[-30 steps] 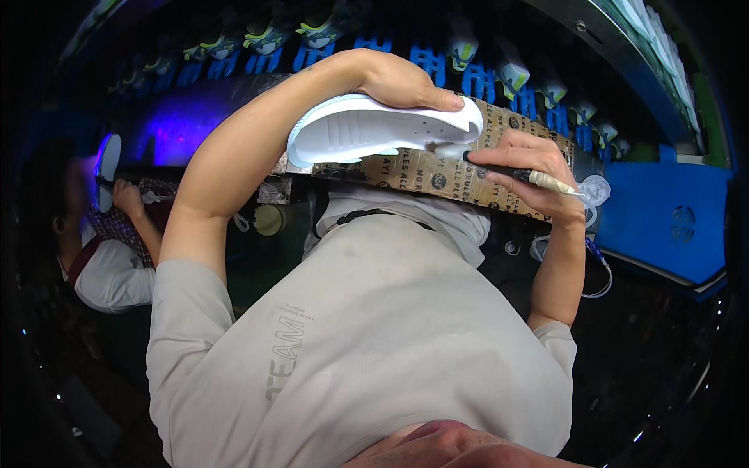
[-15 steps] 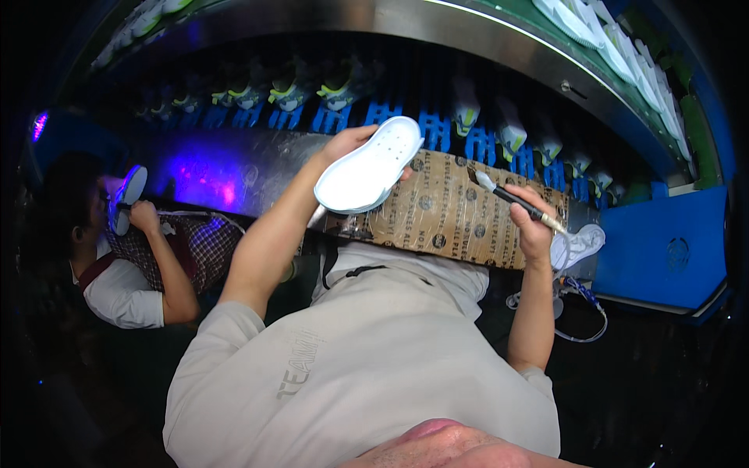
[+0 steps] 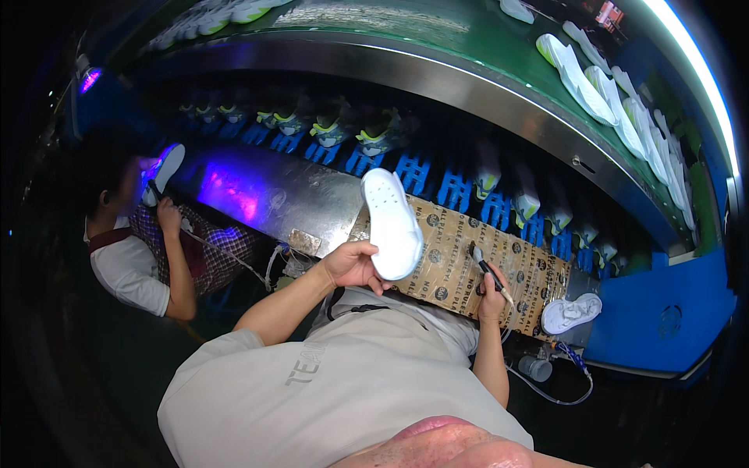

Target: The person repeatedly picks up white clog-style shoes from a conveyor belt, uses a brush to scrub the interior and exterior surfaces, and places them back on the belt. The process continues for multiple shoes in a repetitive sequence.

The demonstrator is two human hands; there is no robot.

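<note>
A white sole [image 3: 394,234] is being held by the left hand [image 3: 355,267] over the near edge of the bench [image 3: 324,191], where the bare metal is being met by a printed brown covering [image 3: 449,261]. The near end of the sole is being gripped: the thumb is being pressed against its left edge, and the other fingers are being kept partly out of sight beneath it. The inner face, dotted with small holes at the far end, is being turned upward.

A brush [image 3: 488,270] with a dark handle is being held in the right hand [image 3: 493,296], its fingers being wrapped narrowly around the handle. The bristles are being pointed away from the body, above the brown covering and well apart from the sole.

At the right end of the bench, another white sole piece [image 3: 572,313] is being supported beside a blue panel [image 3: 663,316]. Behind the bench, a row of shoes is being carried on blue racks [image 3: 455,193]. Above, pale soles [image 3: 577,82] are being held up by a green shelf [image 3: 421,54]. At the left, a sole [image 3: 165,171] is being handled by a co-worker [image 3: 129,261] under violet light.
</note>
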